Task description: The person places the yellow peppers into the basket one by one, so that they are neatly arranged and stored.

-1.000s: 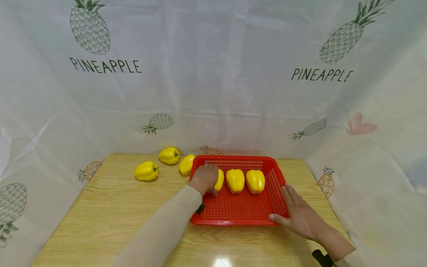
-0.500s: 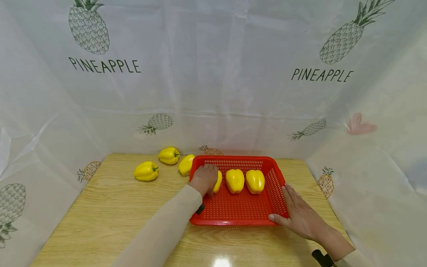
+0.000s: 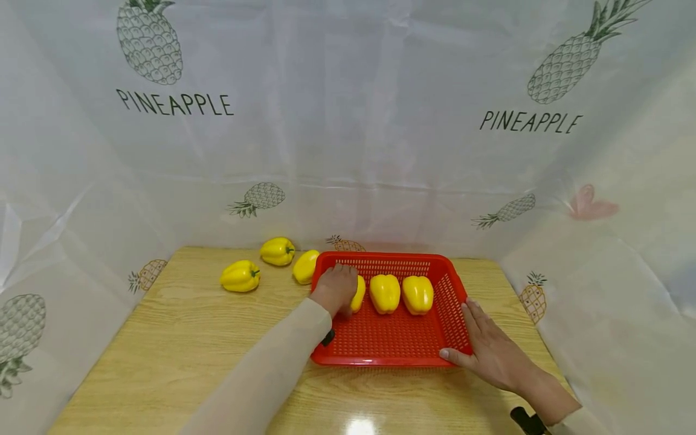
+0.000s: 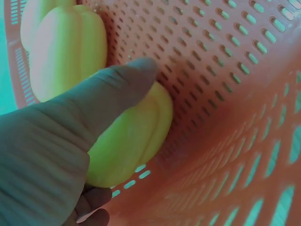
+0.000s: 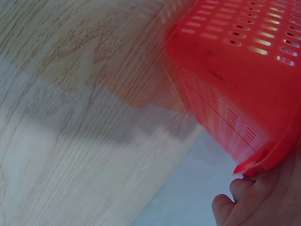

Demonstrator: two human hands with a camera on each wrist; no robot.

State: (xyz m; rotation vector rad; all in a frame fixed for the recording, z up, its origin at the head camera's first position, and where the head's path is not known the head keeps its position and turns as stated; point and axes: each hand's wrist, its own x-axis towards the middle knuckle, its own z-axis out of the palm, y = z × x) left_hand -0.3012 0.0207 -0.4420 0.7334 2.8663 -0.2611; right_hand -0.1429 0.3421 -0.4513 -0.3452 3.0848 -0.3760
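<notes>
Inside the red basket point(image 3: 380, 362) at its left end, the left hand point(image 3: 336, 290) grips a yellow pepper point(image 3: 359, 295), which it partly covers in the head view. Thumb and fingers lie around that pepper point(image 4: 134, 136) in the left wrist view. Two more yellow peppers point(image 3: 384, 294) point(image 3: 418, 295) sit to its right in the basket. The right hand point(image 3: 493, 350) rests with extended fingers along the basket's right side, its thumb on the front corner of the rim. In the right wrist view, fingertips of the right hand point(image 5: 254, 202) show beside the basket point(image 5: 225, 70).
Three yellow peppers point(image 3: 240, 276) point(image 3: 277, 251) point(image 3: 306, 267) lie on the wooden table point(image 3: 179, 338) left of the basket, the nearest one by its rear left corner. A pale printed sheet point(image 3: 348, 133) hangs behind the table and at both sides.
The head view has shifted slightly. The left hand stays on the leftmost pepper in the basket, and the right hand keeps its place at the basket's side.
</notes>
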